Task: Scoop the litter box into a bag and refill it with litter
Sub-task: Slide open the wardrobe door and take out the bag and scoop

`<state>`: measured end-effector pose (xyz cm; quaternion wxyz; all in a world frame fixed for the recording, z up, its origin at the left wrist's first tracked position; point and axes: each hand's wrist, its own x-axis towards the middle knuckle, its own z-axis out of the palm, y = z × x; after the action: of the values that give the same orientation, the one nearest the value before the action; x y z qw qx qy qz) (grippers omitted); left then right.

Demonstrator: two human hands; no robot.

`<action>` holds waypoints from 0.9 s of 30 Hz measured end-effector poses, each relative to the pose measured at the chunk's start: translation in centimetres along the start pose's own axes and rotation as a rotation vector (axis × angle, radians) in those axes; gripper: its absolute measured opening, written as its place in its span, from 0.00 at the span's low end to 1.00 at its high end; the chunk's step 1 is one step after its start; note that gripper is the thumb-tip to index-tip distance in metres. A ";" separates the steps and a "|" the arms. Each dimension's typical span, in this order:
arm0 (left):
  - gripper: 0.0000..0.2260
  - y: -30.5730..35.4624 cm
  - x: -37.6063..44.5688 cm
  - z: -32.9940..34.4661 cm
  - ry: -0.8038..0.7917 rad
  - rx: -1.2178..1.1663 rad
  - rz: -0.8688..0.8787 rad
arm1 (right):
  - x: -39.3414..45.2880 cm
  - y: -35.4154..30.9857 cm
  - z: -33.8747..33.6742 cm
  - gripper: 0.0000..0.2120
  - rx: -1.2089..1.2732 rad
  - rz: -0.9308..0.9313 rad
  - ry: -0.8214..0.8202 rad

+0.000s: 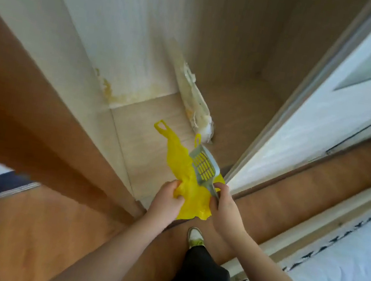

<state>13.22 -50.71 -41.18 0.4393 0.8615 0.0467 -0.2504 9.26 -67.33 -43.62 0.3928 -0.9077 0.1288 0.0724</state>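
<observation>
Yellow plastic bag (185,165) held out over pale laminate floor (155,120), between both hands. Left hand (167,197) curled around bag's near edge, fingers bunching the plastic. Right hand (224,203) clamped on handle of grey slotted litter scoop (203,165), also touching bag's right edge (whether pinching the plastic too, cannot tell). Scoop head lying over bag, tilted away, slots showing yellow through. Bag handles (161,126) pointing away toward torn, stained wall corner (197,104). White sliding door (305,127) just right. White shoe (195,237) below hands on brown floor. Litter box not visible.
</observation>
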 end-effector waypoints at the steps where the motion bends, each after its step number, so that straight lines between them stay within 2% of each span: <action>1: 0.22 -0.2 -1.3 -0.3 -0.034 0.022 0.027 | -1.7 -0.3 -0.2 0.15 0.015 0.000 0.025; 4: 0.23 -0.7 -5.1 -1.7 -0.134 0.049 0.117 | -6.0 -0.7 -0.3 0.14 0.063 0.009 0.094; 7: 0.24 -0.9 -7.2 -2.9 -0.250 -0.057 0.129 | -9.5 -1.1 -0.6 0.14 0.047 0.020 0.160; 10: 0.31 0.4 -7.4 -4.1 -0.275 0.011 0.147 | -11.7 -1.1 -1.4 0.14 0.035 0.019 0.198; 14: 0.17 2.3 -6.6 -5.1 -0.169 0.124 0.250 | -12.6 -1.5 -3.1 0.14 0.050 0.052 0.292; 17: 0.06 3.9 -5.4 -5.1 -0.189 0.165 0.362 | -12.7 -1.4 -3.9 0.14 0.073 0.103 0.348; 21: 0.22 6.1 -4.0 -4.7 -0.203 0.182 0.416 | -12.0 -1.2 -3.4 0.13 0.171 0.208 0.398; 27: 0.23 7.6 -3.0 -2.4 -0.245 0.215 0.411 | -9.5 -1.2 -1.1 0.15 0.454 0.397 0.502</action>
<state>13.82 -53.05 -32.94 0.3892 0.8579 -0.2098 -0.2617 0.54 -65.67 -39.80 0.5184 -0.7446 0.4066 -0.1078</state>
